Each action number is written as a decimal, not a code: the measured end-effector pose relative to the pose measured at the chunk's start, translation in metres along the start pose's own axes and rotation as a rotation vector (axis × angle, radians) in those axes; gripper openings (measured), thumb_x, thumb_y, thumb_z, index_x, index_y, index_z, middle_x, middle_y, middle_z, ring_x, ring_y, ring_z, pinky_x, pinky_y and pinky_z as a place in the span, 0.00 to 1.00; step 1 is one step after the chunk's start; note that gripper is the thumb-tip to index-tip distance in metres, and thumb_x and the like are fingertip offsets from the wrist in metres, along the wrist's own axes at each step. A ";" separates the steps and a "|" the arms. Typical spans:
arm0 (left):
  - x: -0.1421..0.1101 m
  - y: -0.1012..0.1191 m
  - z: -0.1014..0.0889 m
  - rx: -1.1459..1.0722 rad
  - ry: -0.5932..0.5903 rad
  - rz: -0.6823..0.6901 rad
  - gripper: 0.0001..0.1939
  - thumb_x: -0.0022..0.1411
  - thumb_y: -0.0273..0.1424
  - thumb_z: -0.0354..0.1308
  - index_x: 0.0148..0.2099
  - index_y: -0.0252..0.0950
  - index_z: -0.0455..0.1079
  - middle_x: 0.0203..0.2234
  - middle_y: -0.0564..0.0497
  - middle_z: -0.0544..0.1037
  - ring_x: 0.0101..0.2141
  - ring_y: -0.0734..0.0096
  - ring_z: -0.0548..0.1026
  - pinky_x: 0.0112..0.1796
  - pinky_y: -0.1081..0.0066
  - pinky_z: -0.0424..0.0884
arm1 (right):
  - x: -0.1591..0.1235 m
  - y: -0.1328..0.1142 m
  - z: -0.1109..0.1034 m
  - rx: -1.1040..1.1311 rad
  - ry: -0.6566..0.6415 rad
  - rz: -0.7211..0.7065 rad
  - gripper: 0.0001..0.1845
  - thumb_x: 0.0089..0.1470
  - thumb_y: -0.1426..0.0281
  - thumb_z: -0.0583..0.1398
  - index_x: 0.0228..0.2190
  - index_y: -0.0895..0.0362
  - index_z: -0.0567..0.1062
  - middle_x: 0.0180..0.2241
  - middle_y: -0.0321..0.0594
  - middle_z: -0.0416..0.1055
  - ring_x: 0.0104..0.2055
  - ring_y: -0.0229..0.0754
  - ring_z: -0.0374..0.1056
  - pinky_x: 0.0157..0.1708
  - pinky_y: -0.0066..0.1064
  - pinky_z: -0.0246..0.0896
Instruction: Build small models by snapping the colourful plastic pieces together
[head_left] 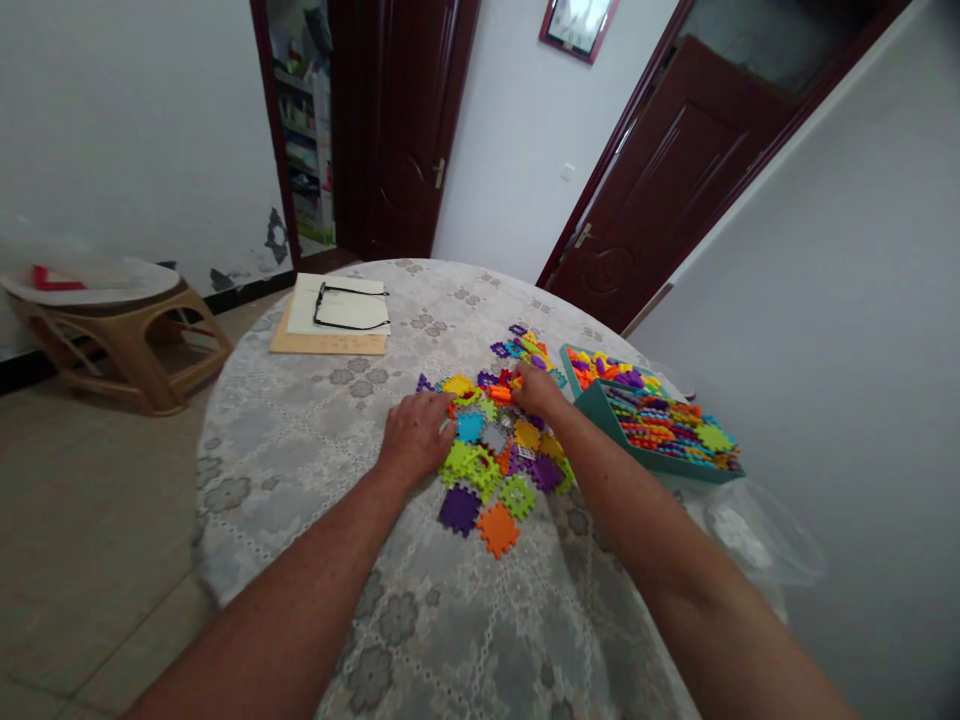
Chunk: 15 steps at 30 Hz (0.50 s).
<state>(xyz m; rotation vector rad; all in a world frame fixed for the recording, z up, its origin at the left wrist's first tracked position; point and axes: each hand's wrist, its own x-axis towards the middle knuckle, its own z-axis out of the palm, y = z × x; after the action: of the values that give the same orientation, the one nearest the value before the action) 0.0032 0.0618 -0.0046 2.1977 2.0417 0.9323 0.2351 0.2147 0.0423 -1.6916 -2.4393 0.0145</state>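
A heap of colourful notched plastic puzzle tiles lies mid-table, in front of both hands. At its left edge my left hand [418, 435] rests with fingers and thumb slightly apart, touching tiles beside a blue tile [470, 426]. My right hand [536, 390] reaches over the far side of the heap, its fingers closed around an orange building piece [500, 394]; its fingertips are partly hidden. A yellow tile [457, 385] sits between the hands. Nearer to me lie a purple tile [460, 509], an orange tile [499, 529] and a lime-green tile [517, 496].
To the right stand a teal box [660, 460] packed with upright pieces and its other teal tray [570, 368] with loose pieces. Black glasses [319, 305] lie on paper [300, 305] over a wooden board [326, 344]. A clear plastic bag [780, 545] hangs by the right edge.
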 end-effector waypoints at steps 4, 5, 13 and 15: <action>-0.001 0.000 0.000 -0.006 0.009 0.006 0.19 0.69 0.37 0.57 0.60 0.43 0.73 0.55 0.46 0.78 0.54 0.53 0.73 0.53 0.56 0.67 | -0.007 0.005 -0.001 0.012 0.039 -0.018 0.18 0.53 0.73 0.63 0.48 0.56 0.76 0.48 0.48 0.76 0.50 0.49 0.71 0.48 0.34 0.65; -0.001 0.000 0.000 -0.006 0.010 0.002 0.19 0.69 0.37 0.57 0.60 0.43 0.73 0.54 0.46 0.78 0.54 0.53 0.73 0.53 0.56 0.66 | -0.009 0.005 -0.003 0.015 0.051 -0.016 0.20 0.53 0.73 0.63 0.49 0.56 0.76 0.50 0.48 0.76 0.51 0.50 0.71 0.50 0.35 0.65; -0.001 0.000 0.000 -0.010 -0.001 -0.007 0.18 0.69 0.36 0.57 0.58 0.42 0.73 0.52 0.45 0.78 0.54 0.52 0.72 0.53 0.55 0.66 | -0.022 -0.015 -0.015 0.114 0.004 -0.199 0.20 0.54 0.71 0.63 0.49 0.57 0.79 0.50 0.47 0.76 0.53 0.49 0.71 0.55 0.36 0.65; -0.001 0.000 0.000 -0.008 -0.001 -0.006 0.18 0.69 0.36 0.57 0.58 0.42 0.74 0.52 0.45 0.78 0.54 0.52 0.72 0.53 0.55 0.66 | -0.024 -0.023 -0.016 0.043 -0.049 -0.192 0.22 0.53 0.73 0.64 0.51 0.57 0.79 0.53 0.49 0.75 0.55 0.50 0.71 0.56 0.36 0.64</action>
<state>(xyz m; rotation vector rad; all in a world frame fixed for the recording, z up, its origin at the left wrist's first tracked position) 0.0036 0.0608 -0.0050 2.1868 2.0397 0.9372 0.2246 0.1830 0.0568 -1.4498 -2.6066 0.0836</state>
